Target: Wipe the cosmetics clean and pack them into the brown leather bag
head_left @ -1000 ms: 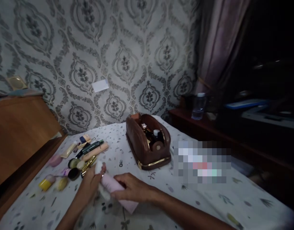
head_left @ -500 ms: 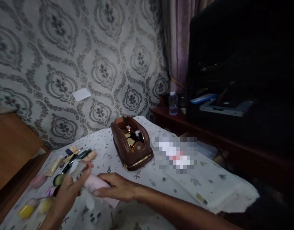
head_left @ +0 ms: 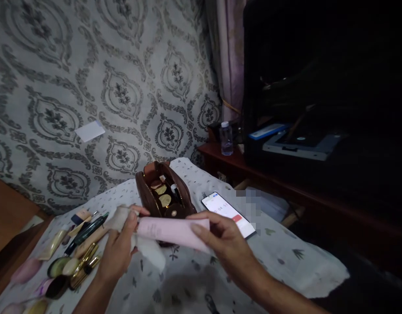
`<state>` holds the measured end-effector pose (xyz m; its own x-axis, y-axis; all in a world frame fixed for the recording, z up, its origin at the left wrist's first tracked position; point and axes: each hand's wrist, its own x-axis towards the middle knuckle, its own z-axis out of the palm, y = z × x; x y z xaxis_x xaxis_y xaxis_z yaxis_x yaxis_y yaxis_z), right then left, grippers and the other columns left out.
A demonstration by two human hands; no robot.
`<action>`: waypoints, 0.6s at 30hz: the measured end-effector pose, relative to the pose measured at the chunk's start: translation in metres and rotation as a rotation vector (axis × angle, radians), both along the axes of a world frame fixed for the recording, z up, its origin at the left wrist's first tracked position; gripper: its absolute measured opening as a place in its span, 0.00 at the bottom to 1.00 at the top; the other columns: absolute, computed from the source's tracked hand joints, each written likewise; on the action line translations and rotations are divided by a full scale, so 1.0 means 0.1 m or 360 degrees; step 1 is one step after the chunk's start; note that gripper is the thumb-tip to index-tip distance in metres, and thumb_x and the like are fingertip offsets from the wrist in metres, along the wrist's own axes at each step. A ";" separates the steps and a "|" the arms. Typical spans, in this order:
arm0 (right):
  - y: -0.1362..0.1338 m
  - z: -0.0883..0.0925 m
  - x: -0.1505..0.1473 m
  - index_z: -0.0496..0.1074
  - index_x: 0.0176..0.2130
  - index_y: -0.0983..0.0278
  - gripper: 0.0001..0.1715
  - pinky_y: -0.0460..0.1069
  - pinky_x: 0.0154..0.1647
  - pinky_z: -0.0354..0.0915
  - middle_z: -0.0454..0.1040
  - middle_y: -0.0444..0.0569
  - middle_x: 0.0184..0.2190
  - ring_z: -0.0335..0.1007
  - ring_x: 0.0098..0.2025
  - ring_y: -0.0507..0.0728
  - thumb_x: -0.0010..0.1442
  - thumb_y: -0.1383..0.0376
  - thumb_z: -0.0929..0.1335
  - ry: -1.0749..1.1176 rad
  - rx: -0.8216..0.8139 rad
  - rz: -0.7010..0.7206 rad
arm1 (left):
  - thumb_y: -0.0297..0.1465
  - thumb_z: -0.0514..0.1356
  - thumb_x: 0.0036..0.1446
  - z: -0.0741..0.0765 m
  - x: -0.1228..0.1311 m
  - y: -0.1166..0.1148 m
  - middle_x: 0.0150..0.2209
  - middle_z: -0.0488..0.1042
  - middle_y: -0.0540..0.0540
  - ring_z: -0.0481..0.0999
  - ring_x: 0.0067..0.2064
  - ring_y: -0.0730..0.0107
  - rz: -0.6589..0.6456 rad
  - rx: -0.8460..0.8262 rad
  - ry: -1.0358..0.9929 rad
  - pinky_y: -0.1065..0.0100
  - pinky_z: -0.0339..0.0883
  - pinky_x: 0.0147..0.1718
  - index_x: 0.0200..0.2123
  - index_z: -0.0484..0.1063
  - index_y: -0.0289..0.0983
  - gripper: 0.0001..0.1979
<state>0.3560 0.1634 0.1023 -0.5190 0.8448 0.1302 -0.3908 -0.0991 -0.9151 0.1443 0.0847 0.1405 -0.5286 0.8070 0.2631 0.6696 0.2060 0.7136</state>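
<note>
A pale pink squeeze tube lies almost level in front of me, its flat end to the right. My right hand pinches that flat end between thumb and fingers. At the other end my left hand is closed round a crumpled white wipe, pressed against the tube's end, which is hidden. Part of the wipe hangs loose below the tube. Just behind the tube stands an open brown cosmetic bag with gold compacts and other small items inside.
Left on the patterned cloth lie a green mascara tube, a pink sponge, a cream tube and several other cosmetics. A lit phone rests right of the bag. Farther back, a clear bottle stands on a dark red ledge.
Both hands have moved right and slightly up with the tube, which has turned from slanted to nearly level. My view has shifted, so more cosmetics and the phone show.
</note>
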 end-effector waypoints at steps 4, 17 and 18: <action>0.29 0.18 0.23 0.78 0.37 0.62 0.19 0.46 0.23 0.62 0.74 0.47 0.27 0.66 0.25 0.53 0.52 0.51 0.73 -0.0130 0.0216 -0.0357 | 0.42 0.49 0.63 0.26 0.04 0.36 0.46 0.77 0.42 0.77 0.46 0.56 -0.0352 0.0047 0.0569 0.63 0.71 0.43 0.50 0.73 0.40 0.21; 1.28 1.05 -0.71 0.77 0.35 0.69 0.08 0.46 0.36 0.61 0.76 0.50 0.30 0.70 0.33 0.54 0.60 0.70 0.66 -0.1098 0.1885 -0.0372 | 0.34 0.49 0.65 -0.09 -0.42 0.47 0.48 0.77 0.42 0.78 0.49 0.60 -0.0442 0.0274 0.1050 0.63 0.71 0.45 0.53 0.69 0.37 0.17; 1.32 1.09 -0.86 0.77 0.36 0.70 0.08 0.47 0.35 0.61 0.77 0.52 0.30 0.71 0.34 0.55 0.60 0.70 0.66 -0.1232 0.1959 -0.0265 | 0.34 0.48 0.66 -0.10 -0.41 0.48 0.47 0.77 0.42 0.78 0.48 0.60 -0.0433 0.0283 0.1032 0.64 0.72 0.44 0.52 0.69 0.37 0.17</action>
<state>0.2702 0.2958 0.2113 -0.7031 0.4643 0.5386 0.2988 0.8802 -0.3688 0.1034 0.1323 0.1307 -0.0083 0.8036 0.5951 0.9805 -0.1102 0.1624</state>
